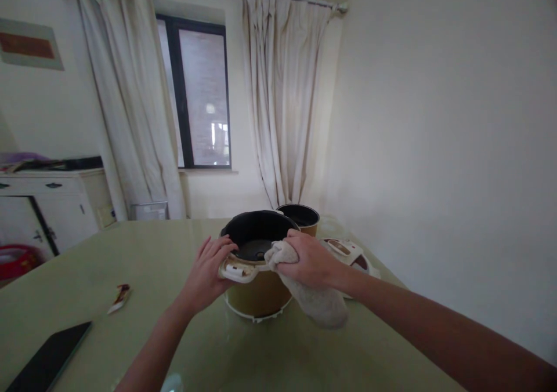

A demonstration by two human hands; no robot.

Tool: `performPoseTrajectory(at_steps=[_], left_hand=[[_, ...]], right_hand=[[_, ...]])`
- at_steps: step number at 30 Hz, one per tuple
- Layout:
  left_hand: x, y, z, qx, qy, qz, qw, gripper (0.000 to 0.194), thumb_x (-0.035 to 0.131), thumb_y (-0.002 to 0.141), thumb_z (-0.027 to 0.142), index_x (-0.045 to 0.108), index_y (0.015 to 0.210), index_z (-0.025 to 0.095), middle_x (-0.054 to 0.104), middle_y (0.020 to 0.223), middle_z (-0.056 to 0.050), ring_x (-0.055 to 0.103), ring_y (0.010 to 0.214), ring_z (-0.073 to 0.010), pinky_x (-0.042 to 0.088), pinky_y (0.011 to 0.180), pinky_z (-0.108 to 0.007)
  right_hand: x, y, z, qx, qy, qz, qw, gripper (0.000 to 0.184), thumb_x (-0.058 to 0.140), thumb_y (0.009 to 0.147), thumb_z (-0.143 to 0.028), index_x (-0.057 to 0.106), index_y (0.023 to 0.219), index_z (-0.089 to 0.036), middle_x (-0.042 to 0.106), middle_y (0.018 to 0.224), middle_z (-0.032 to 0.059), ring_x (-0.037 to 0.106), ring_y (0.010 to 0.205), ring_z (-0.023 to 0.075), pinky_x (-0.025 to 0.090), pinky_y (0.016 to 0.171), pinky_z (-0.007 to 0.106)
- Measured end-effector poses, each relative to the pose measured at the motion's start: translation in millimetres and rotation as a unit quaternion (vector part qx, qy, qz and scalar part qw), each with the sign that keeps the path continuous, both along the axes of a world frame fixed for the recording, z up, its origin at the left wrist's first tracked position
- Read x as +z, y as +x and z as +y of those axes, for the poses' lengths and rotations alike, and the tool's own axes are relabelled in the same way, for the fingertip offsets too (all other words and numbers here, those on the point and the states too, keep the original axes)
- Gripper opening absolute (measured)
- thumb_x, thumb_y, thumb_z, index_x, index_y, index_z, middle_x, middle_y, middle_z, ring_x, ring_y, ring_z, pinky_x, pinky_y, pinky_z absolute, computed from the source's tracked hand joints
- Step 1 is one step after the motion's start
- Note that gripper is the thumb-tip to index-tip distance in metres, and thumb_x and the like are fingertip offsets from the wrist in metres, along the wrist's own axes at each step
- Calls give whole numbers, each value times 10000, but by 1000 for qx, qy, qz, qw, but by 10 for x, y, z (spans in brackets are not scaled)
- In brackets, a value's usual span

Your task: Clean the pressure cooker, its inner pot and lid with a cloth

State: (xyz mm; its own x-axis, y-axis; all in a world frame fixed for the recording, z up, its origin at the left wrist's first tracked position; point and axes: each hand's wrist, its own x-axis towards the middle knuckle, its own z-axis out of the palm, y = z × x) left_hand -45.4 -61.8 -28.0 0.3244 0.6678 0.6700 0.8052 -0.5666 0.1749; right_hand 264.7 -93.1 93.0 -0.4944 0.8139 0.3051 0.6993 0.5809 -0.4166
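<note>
A rice cooker body (259, 296) with a gold-brown side and dark inside stands upright on the table in front of me. My left hand (213, 267) grips its left rim, fingers bent over the edge beside a white plastic piece (237, 271) on the near rim. My right hand (311, 258) is closed around a greyish-white cloth (319, 302) at the near right rim. One bunched end of the cloth pokes out over the opening, and the rest hangs down outside. My right fingertips are partly hidden by the cloth.
Behind the cooker is a round dark-lined pot (300, 213). A white and brown cooker lid (348, 253) lies to the right. On the green table (174, 247) are a small wrapper (119, 298) and a dark flat device (47, 357) at left. The wall runs along the right.
</note>
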Motion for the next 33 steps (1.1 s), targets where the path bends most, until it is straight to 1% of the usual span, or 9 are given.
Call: performPoseTrajectory(at_steps=[5,9,12,16,19,23,27,31,33], left_hand=[[48,379,-94,26,45,-28,998,438,817,757,287,697,1176,245,701,1194,-95,645,1182,-338,393,1226,-608],[-12,613,-197,55,75,-57,994,356,732,779,188,707,1130,238,689,1121,-111,614,1106,-344,537,1018,-538],[2,551,-186,38,51,-47,997,351,721,791,187,685,1136,237,702,1155,-106,623,1128,-335,516,1063,-552],[101,323,-80,7,16,-23,1000,386,782,780,274,665,1146,247,716,1227,-91,595,1338,-365,312,1280,-631],[135,310,-36,1,14,-28,1000,309,790,771,300,653,1042,242,717,1139,-81,608,1287,-360,368,1248,-597],[54,515,-71,34,38,-43,998,234,758,785,294,655,987,238,685,1034,-84,597,1120,-348,520,1023,-527],[-75,661,-123,62,81,-55,993,261,689,819,234,674,1080,230,669,1027,-102,592,1123,-364,491,1085,-584],[-258,571,-157,46,90,-96,990,503,746,892,360,600,1357,237,655,1343,-152,554,1366,-398,377,1245,-648],[-447,443,-140,59,86,-151,983,800,761,913,476,412,1598,254,449,1653,-194,374,1580,-423,299,1299,-680]], right_hand=[[174,-282,-22,86,52,-14,995,266,820,821,-395,710,977,-209,591,1021,13,585,878,178,445,816,321],[116,-497,83,137,46,-107,984,403,875,763,-476,741,1051,-227,575,1035,26,569,949,221,456,812,334],[95,-373,182,147,7,-104,984,379,878,742,-426,761,1037,-219,575,1021,21,579,904,200,472,833,336],[185,44,235,99,-68,-103,987,272,867,722,-337,740,915,-194,592,940,12,592,805,178,473,760,322],[220,129,232,77,-38,-80,993,229,847,758,-324,714,890,-190,608,969,19,596,841,181,468,781,325],[147,-275,198,111,3,-85,990,298,838,787,-438,719,914,-195,581,993,15,566,847,170,455,789,316],[66,-611,184,176,60,-131,974,415,884,733,-528,750,973,-217,562,1023,23,549,955,219,471,875,361],[66,-256,289,160,14,-86,983,374,903,725,-417,778,1009,-209,583,1133,40,595,990,210,501,947,373],[65,54,369,120,-17,-60,991,347,873,732,-310,783,1048,-197,604,1154,51,625,988,208,518,950,373]])
